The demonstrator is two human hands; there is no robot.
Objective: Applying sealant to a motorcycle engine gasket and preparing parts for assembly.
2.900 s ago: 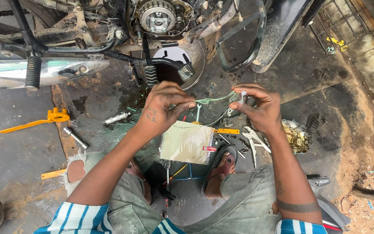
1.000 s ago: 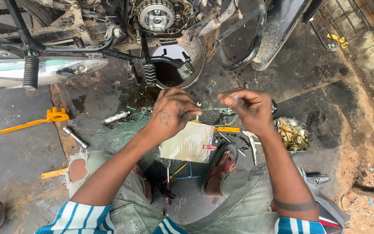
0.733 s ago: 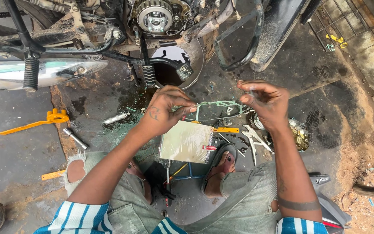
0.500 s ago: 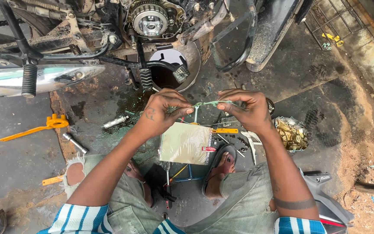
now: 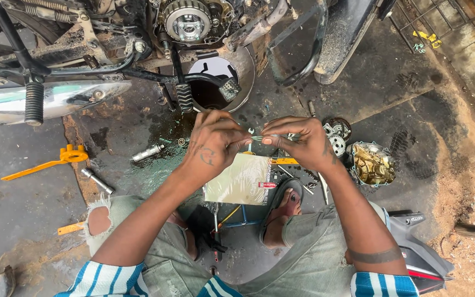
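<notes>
- Fingers [image 5: 270,138] of both hands pinched on a thin pale-green strip [image 5: 255,138], held taut at frame centre between left hand [image 5: 213,146] and right hand [image 5: 298,144], above a pale sheet [image 5: 237,181] on the floor.
- Engine clutch [image 5: 187,19] uncovered at upper centre; removed cover [image 5: 372,164] lying at right; reassembly seemingly not yet begun.
- Strip's ends hidden inside the grips; small parts [image 5: 336,135] behind the right hand hard to make out.

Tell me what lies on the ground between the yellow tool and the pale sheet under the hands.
In the head view, a silver socket piece lies between the yellow tool and the pale sheet, on wet, oily ground.
</notes>
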